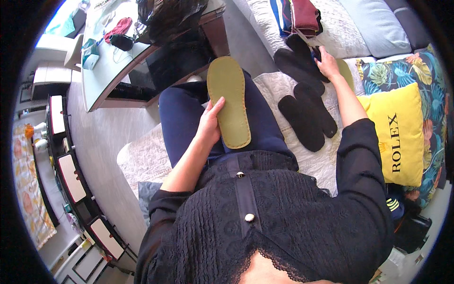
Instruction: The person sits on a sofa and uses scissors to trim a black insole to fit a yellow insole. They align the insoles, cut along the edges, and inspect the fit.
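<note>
My left hand holds an olive-green shoe sole with stitching around its edge, upright above my lap. Out to the right, my right hand reaches over the seat, its fingers closed around a small dark object too hidden to name. Beside and below that hand lie several black insole-shaped pieces on a white quilted cover. Partly behind my right wrist is another olive-green sole. Folded maroon and blue fabric rests just above the black pieces.
A yellow pillow and a leaf-patterned cushion are at the right. At the upper left stands a glass-topped table with a tissue box, a dark cup-like object and a black plastic bag. Drawers line the far left.
</note>
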`<control>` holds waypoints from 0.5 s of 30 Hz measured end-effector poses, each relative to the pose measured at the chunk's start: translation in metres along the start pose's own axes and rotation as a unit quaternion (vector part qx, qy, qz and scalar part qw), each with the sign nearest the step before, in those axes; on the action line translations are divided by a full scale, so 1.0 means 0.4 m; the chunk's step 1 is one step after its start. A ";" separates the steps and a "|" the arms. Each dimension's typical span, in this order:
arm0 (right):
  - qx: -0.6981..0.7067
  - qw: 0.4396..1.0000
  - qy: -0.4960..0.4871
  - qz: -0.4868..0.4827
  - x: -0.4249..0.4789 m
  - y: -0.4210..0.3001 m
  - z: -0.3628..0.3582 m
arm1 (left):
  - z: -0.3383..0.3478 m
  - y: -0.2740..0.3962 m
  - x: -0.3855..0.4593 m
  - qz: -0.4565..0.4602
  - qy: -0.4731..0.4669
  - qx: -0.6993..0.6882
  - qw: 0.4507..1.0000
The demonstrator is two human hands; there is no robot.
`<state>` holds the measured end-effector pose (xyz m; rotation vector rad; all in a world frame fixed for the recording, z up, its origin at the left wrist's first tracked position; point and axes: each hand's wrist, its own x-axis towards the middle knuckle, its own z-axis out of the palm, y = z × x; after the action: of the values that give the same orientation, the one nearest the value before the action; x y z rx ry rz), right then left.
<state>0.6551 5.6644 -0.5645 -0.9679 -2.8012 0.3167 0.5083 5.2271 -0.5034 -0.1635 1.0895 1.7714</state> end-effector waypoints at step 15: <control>0.194 0.966 -0.057 -0.162 -0.082 -0.199 -0.345 | 0.001 0.008 0.002 -0.001 -0.012 -0.019 1.000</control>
<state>0.6641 5.6029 -0.4140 -0.4115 -2.7758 0.8536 0.5056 5.2277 -0.5018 -0.1647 1.0391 1.7892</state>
